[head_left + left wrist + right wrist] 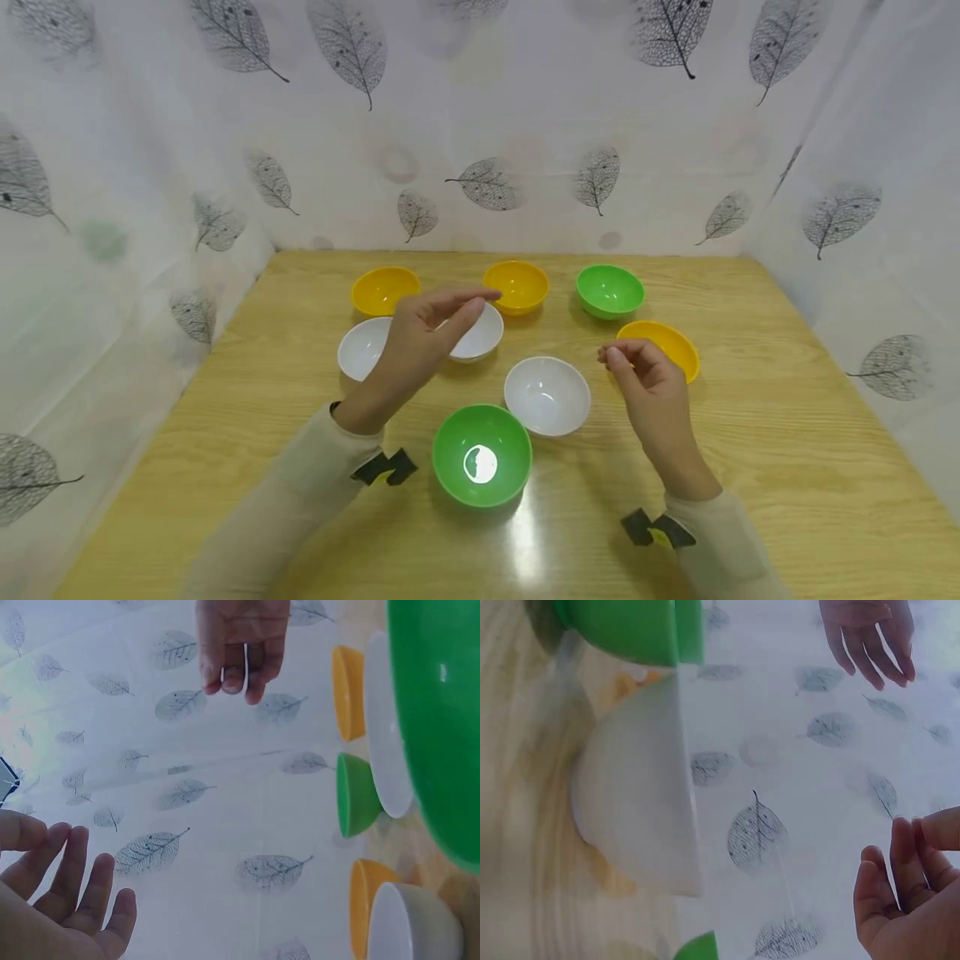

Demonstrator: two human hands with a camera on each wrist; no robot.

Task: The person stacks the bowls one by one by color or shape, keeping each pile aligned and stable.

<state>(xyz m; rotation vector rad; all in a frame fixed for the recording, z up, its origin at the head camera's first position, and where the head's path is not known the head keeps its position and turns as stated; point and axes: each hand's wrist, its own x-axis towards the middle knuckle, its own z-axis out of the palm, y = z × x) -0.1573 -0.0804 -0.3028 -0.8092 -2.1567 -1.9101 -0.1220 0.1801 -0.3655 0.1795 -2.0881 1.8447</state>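
My left hand hovers over two white bowls, with thumb and fingertips close together and nothing between them. It partly covers the left white bowl and the middle white bowl. In the left wrist view the fingers of this left hand are loosely bent. Over on the right, my right hand is raised in front of a yellow bowl, its fingers relaxed and empty. Between the hands sit a white bowl and, nearer me, a green bowl. The right wrist view shows the right hand with thumb near fingertip.
Along the back of the wooden table stand two yellow bowls, one at left and one in the middle, plus a green bowl. A white leaf-print curtain encloses the table's back and sides.
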